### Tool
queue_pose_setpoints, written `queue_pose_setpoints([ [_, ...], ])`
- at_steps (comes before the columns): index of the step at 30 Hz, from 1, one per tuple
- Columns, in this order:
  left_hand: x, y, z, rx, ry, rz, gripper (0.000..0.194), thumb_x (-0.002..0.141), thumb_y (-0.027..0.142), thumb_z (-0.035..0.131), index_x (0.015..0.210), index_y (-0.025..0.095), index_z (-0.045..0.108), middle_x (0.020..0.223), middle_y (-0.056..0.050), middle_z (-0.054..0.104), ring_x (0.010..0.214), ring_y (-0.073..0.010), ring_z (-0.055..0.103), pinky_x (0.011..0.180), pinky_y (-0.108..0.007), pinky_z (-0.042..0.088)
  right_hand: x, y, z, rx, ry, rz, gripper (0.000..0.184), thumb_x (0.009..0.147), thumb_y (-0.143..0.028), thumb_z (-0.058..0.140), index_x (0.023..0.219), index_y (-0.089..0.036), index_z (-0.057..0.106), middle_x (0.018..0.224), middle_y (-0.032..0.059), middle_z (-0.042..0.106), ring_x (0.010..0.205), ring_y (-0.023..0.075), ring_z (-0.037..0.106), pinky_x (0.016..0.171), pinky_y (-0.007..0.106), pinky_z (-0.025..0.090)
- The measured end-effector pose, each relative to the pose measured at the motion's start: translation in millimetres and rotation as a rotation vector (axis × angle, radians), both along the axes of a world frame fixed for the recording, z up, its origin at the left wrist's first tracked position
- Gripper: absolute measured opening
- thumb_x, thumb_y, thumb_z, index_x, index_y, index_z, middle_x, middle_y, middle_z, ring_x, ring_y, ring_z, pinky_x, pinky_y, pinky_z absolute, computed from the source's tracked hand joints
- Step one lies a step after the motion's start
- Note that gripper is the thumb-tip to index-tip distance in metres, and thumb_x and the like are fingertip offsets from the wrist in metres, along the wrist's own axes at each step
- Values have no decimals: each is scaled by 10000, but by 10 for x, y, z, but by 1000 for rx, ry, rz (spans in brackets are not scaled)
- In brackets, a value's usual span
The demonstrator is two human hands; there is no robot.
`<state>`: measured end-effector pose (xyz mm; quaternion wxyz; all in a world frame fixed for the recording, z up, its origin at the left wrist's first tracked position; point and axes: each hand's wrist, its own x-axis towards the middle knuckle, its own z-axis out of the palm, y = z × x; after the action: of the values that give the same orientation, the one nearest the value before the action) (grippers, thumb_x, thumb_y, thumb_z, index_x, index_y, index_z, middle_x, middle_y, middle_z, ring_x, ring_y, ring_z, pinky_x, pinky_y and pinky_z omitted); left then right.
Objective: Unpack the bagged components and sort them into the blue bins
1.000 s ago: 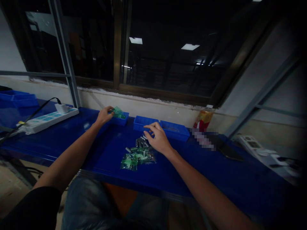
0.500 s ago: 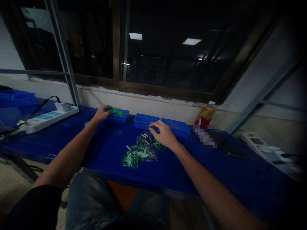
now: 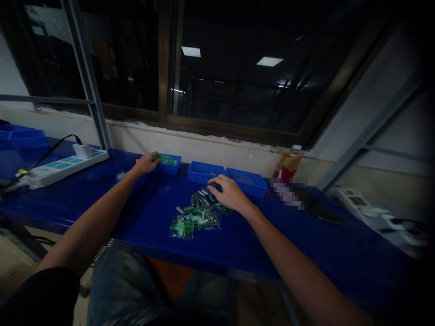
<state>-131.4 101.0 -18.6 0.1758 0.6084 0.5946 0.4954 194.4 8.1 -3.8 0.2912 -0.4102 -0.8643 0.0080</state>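
My left hand (image 3: pixel 147 163) reaches over the near-left side of a small blue bin (image 3: pixel 169 170), its bent fingertips pressed together at a green printed packet (image 3: pixel 167 159) lying there. Part of those fingers is hidden. Over the back right of a pile, my right hand (image 3: pixel 228 193) hovers with thumb and forefinger apart and nothing visible between them. The pile holds several small dark-and-silver cylinders (image 3: pixel 200 198), too small to name surely, and clear packets with green print (image 3: pixel 181 226) nearer the table edge.
Two blue bins (image 3: pixel 244 185) stand side by side behind the pile. On the left lies a white power strip (image 3: pixel 66 168) with a plug and black cable. A dark phone-like slab (image 3: pixel 324 213), a red-and-yellow bag (image 3: pixel 286 168) and another power strip (image 3: pixel 363 210) are on the right.
The green packet stood raised at the left bin and now lies lower and flatter in it. My left fingers are farther into the bin. My right thumb and forefinger have spread a little.
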Motion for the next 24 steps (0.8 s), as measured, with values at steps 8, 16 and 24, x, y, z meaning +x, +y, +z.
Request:
queue_pose_setpoints([
  [8, 1, 1, 0, -45, 314, 113, 148, 683, 295, 609, 792, 195, 621, 839, -97, 639, 903, -321, 547, 784, -416, 380, 14, 10, -40, -41, -66, -9, 194, 816, -286, 516, 938, -180, 623, 838, 51, 575, 796, 160, 546, 736, 308, 420],
  [16, 10, -68, 65, 58, 398, 213, 382, 769, 361, 506, 1110, 201, 566, 1051, -99, 608, 1017, -277, 521, 835, -393, 400, 42, 44, -46, -81, -117, 14, 213, 824, -292, 505, 970, -186, 617, 838, 56, 589, 786, 159, 551, 739, 306, 421],
  [24, 195, -160, 50, 167, 604, 215, 266, 798, 293, 464, 939, 180, 659, 1034, -130, 592, 1022, -322, 472, 827, -461, 388, 51, 72, -90, -84, -174, -13, 210, 825, -276, 499, 965, -182, 624, 902, 82, 603, 884, 195, 549, 805, 346, 416],
])
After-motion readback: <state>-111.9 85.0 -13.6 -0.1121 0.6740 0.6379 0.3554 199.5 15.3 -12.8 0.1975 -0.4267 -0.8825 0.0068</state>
